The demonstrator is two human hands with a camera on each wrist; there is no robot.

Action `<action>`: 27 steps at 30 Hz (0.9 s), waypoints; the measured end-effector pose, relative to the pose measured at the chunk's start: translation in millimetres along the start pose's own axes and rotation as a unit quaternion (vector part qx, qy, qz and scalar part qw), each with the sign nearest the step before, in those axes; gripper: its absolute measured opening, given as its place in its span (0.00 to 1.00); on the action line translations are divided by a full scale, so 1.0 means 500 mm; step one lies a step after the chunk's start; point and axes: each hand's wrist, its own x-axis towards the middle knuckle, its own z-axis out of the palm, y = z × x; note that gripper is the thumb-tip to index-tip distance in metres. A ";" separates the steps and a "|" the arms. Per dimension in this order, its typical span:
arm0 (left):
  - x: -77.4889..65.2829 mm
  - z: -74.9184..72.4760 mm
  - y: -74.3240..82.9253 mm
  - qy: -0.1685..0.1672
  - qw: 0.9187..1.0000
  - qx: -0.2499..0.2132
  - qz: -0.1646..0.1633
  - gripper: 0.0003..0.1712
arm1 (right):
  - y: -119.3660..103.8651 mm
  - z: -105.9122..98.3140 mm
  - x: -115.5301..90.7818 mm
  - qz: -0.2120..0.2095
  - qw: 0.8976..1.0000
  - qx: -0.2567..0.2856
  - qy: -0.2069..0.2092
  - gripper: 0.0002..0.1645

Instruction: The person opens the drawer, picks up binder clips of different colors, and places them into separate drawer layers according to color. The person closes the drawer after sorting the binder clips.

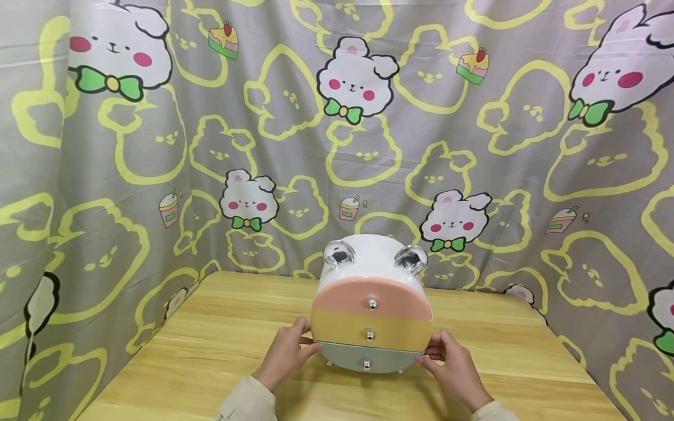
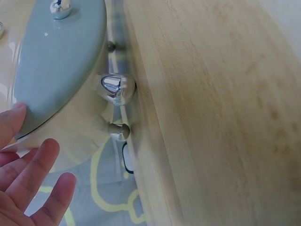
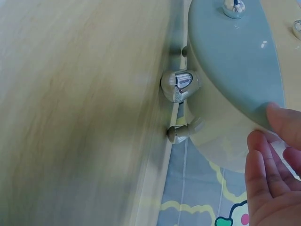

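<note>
A rounded white drawer box [image 1: 368,257] stands on chrome feet, with two round chrome ears on top. Its front has a pink drawer [image 1: 342,295], a yellow drawer [image 1: 337,327] and a grey-blue bottom drawer [image 1: 392,359], each with a silver ball knob. A thin dark line runs between the yellow and grey-blue fronts. My left hand [image 1: 288,352] holds the box's lower left side, its thumb on the corner of the grey-blue front. At the opposite corner my right hand [image 1: 454,367] grips likewise, thumb in front and fingers bent against the curved side.
The box stands on a wood-grain table [image 1: 226,310]. Behind and at both sides hangs a grey curtain [image 1: 295,152] printed with white rabbits and yellow outlines. Chrome feet [image 2: 117,88] show close by the tabletop in the left wrist view.
</note>
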 end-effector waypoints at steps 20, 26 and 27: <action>-0.001 0.005 -0.005 0.010 1.000 -0.001 0.000 0.14 | 0.007 0.005 0.001 0.002 1.000 0.009 0.015 0.20; -0.002 0.001 -0.005 0.011 1.000 0.008 -0.006 0.14 | 0.009 0.005 -0.002 -0.019 1.000 0.009 0.023 0.18; -0.002 0.000 -0.006 0.009 1.000 0.011 -0.007 0.13 | 0.009 0.004 -0.004 -0.023 0.999 0.007 0.025 0.17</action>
